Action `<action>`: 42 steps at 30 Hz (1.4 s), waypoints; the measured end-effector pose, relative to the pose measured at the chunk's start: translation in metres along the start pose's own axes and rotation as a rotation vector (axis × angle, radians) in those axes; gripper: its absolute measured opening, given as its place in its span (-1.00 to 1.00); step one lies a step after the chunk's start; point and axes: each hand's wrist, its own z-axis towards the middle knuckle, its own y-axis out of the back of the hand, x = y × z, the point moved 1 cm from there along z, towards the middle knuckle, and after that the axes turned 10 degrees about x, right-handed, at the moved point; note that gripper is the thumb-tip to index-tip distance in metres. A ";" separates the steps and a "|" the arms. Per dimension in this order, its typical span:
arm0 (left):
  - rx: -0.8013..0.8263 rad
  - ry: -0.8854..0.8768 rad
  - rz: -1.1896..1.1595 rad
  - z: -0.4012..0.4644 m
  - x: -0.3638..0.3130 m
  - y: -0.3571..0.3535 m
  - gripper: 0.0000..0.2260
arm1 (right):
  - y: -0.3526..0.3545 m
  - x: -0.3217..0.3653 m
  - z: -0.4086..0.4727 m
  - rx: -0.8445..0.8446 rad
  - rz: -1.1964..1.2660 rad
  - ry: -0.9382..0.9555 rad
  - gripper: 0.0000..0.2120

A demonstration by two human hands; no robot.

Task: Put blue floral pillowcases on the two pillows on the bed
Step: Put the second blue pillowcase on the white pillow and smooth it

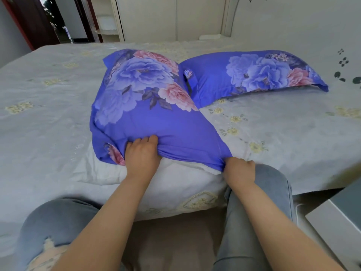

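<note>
Head view: a person at the edge of a bed (58, 94) works a blue floral case (156, 118) down over the near pillow (175, 178), whose white end shows below the case's open hem. The left hand (141, 157) is clenched on a bunched fold of the hem at its left side; the right hand (239, 171) pinches the hem's right corner, just above a knee in grey jeans. A 2nd pillow (254, 75), already wholly inside its own floral case, lies beyond and to the right, touching the 1st near its far corner.

By the look of it, 1 of 2 pillows is done and this one is most of the way. To finish well, both hands should draw the hem evenly toward the body, so neither side lags, then shake the filling into the far corners and tuck the exposed white end inside. Uneven pulling would likely twist the fabric or leave a corner slack.
</note>
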 end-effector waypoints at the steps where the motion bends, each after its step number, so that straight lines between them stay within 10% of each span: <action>1: 0.007 -0.032 -0.014 -0.001 0.002 0.002 -0.92 | 0.001 0.004 -0.001 0.041 0.028 0.037 -0.78; 5: 0.065 -0.093 -0.034 -0.018 -0.002 0.011 -0.68 | 0.028 0.020 -0.015 0.196 0.056 0.084 -0.76; 9: 0.185 -0.157 0.045 -0.044 -0.011 0.012 -0.69 | 0.059 0.050 -0.037 -0.214 0.076 0.194 -0.51; 12: 0.224 -0.194 0.070 -0.059 -0.004 0.015 -0.72 | 0.045 0.086 -0.039 -0.223 0.011 0.448 -0.24; 18: 0.154 0.007 0.057 -0.064 0.043 0.029 -0.70 | 0.008 0.094 -0.025 -0.507 0.307 0.549 -0.70; 23: 0.221 0.314 0.215 -0.073 0.097 0.058 -0.84 | -0.009 0.088 -0.030 -0.468 0.421 0.517 -0.74; 28: 0.592 0.276 0.209 -0.100 0.102 0.050 -0.67 | -0.014 0.093 -0.026 -0.365 0.273 0.442 -0.83; 42: 0.997 0.252 0.053 -0.093 0.084 0.069 -0.67 | -0.029 0.093 -0.034 0.028 -0.044 0.394 -0.73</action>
